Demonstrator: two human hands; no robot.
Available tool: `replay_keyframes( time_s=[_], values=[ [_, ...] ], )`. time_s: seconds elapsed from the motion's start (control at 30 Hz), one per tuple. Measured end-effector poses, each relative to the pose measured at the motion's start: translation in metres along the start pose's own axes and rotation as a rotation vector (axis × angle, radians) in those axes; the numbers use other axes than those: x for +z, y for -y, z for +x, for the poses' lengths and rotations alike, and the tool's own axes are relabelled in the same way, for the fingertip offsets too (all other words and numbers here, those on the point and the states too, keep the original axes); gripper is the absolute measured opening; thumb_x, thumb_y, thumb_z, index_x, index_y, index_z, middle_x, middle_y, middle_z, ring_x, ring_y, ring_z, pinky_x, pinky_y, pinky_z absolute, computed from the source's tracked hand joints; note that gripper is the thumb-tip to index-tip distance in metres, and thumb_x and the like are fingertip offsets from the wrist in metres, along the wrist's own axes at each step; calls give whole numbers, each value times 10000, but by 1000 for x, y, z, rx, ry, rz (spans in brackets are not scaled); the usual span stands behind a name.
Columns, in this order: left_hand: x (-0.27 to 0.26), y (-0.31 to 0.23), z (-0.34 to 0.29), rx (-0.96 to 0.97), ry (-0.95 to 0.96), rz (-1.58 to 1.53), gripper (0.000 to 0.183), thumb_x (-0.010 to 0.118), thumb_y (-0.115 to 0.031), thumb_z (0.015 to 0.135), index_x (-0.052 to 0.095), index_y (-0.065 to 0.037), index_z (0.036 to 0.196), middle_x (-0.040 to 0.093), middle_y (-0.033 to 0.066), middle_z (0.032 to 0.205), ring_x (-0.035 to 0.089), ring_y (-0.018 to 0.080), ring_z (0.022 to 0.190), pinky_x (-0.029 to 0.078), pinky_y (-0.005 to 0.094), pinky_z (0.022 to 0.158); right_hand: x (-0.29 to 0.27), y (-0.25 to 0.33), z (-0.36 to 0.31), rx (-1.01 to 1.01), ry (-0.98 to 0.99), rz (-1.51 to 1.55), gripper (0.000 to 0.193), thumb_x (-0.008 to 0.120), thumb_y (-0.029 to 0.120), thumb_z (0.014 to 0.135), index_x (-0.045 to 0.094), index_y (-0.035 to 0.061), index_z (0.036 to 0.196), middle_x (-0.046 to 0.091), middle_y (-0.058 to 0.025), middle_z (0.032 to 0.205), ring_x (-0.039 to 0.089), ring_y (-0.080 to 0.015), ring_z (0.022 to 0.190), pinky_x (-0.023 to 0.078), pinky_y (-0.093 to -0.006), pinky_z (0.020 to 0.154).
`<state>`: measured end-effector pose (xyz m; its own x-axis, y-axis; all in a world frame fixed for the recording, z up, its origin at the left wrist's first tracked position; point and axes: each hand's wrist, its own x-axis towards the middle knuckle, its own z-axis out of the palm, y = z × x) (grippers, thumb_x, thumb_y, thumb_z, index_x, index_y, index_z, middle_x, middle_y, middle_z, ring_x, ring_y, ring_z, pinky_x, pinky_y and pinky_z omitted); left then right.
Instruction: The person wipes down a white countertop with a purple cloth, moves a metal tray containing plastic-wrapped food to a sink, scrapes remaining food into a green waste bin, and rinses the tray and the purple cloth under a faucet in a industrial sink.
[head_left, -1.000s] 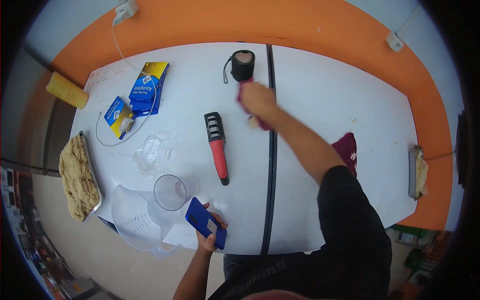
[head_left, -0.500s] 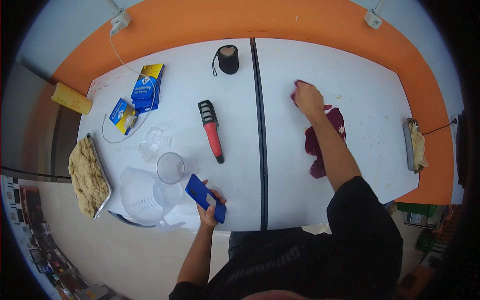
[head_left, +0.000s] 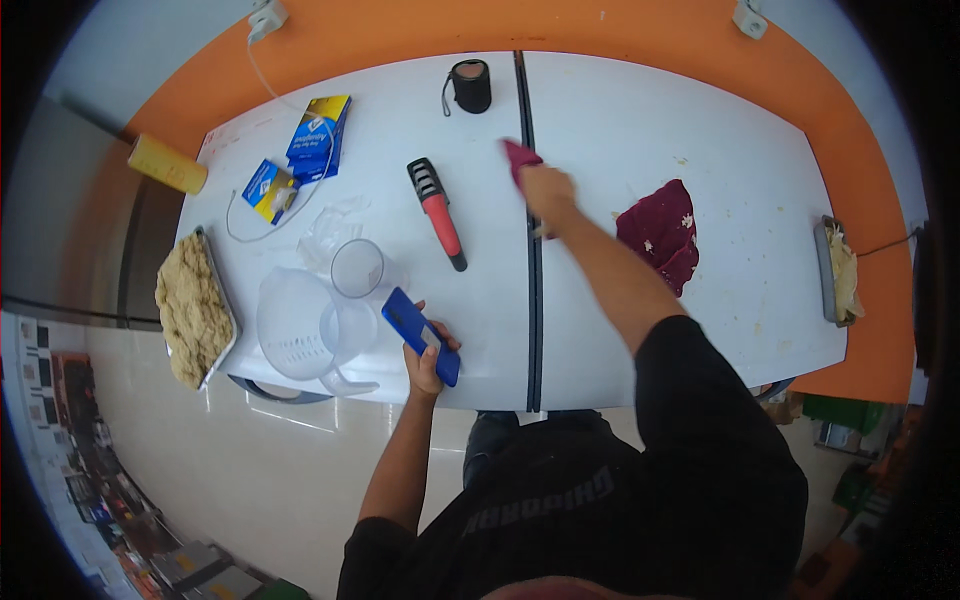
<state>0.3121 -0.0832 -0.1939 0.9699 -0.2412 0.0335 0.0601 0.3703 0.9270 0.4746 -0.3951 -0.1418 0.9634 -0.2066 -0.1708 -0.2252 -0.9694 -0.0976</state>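
A dark red cloth (head_left: 519, 158) is gripped in my right hand (head_left: 549, 193), over the dark seam between the two white table halves. To the right lies another dark red cloth (head_left: 672, 232), crumpled and flecked with pale crumbs; my forearm passes beside its left edge. My left hand (head_left: 428, 365) is closed around a blue phone (head_left: 415, 330), above the near edge of the left half. Beyond the phone lies a knife sharpener (head_left: 437, 214) with a red handle and a black slotted head. A clear plastic cup (head_left: 357, 268) stands to the phone's left.
Far left, a tray holds a lumpy beige mass (head_left: 193, 312). Near it are a translucent measuring jug (head_left: 297, 325), thin clear plastic (head_left: 330, 232), blue-yellow boxes (head_left: 318, 140) and a white cable. A black cylindrical speaker (head_left: 471, 86) stands at the back. A grey tray (head_left: 830, 270) sits far right.
My right hand has swept left with the dark red cloth, from the right table half to the seam. The whole view has shifted slightly; my left hand still holds the phone.
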Motion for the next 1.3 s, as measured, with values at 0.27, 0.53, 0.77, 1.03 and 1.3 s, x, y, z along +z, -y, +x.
replay_keyframes(
  time_s=[0.27,0.53,0.77,1.03,1.3],
  values=[
    [11,4,12,-7,110,13,905,699,-485,809,247,-16,1437,550,84,926,598,193,762,517,352,711,-27,-84,-28,200,-124,516,243,558,183,883,637,48,1069,697,-185,925,683,-358,852,541,-478,742],
    [3,11,1,-47,112,-51,828,655,-424,850,230,-64,1462,550,93,938,576,182,720,508,351,675,48,40,-80,-148,-184,308,235,474,166,924,591,92,1114,677,-139,933,680,-336,877,540,-491,723],
    [44,-8,-6,-156,38,510,638,658,-185,872,346,-7,1399,561,102,1020,548,126,680,450,277,624,34,-93,-200,197,-41,373,226,461,173,929,597,46,1057,671,-185,964,672,-368,904,539,-503,740],
    [76,-13,5,125,155,1345,692,762,-222,700,487,43,1277,499,208,1113,547,370,1032,457,420,919,4,-99,-253,117,-227,590,307,616,181,844,609,127,1147,665,-164,965,676,-344,873,540,-488,730],
    [78,7,5,214,102,1667,842,758,-366,777,392,61,1403,469,250,1207,486,409,1114,423,475,955,72,-43,-320,-285,-174,461,198,549,220,886,625,191,1066,618,-88,922,668,-292,772,534,-433,634]
  ],
)
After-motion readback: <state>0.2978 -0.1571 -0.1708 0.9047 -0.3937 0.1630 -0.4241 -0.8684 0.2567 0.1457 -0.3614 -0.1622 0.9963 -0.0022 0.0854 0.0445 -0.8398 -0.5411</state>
